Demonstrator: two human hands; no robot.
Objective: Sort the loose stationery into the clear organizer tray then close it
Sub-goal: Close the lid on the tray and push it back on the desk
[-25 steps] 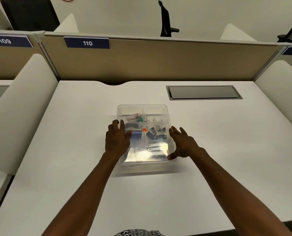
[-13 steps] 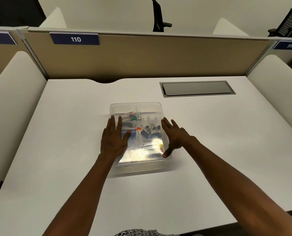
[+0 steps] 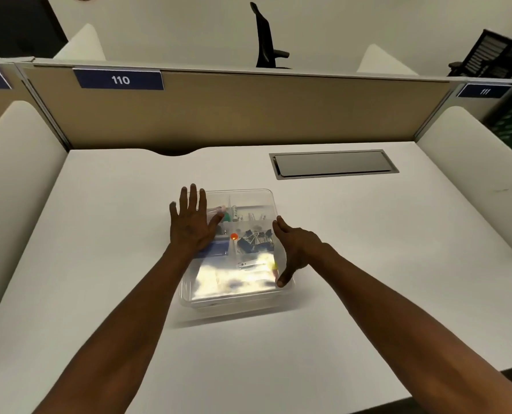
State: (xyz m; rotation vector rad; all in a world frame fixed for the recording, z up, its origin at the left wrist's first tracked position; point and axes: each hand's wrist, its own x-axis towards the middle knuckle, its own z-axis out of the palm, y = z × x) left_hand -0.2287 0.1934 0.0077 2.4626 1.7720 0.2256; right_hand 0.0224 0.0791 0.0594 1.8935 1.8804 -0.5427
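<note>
We see the clear organizer tray on the white desk, between our two forearms, with its transparent lid lying over the compartments. Our left hand lies flat on the lid's left side, fingers straight and spread, pointing away from us; the fingertips reach the far left corner. Our right hand lies along the tray's right edge, fingers extended and relaxed, the thumb pointing down toward the near right corner; neither hand grips anything. Between the two hands, under the lid, we make out black binder clips just left of the right hand, a small orange item beside them, and a blue item at the heel of the left hand. Nearer to us than both hands, glare hides the front compartments. Beyond the right hand, a grey cable hatch is set into the desk; beyond the left hand, a partition bears a label reading 110.
</note>
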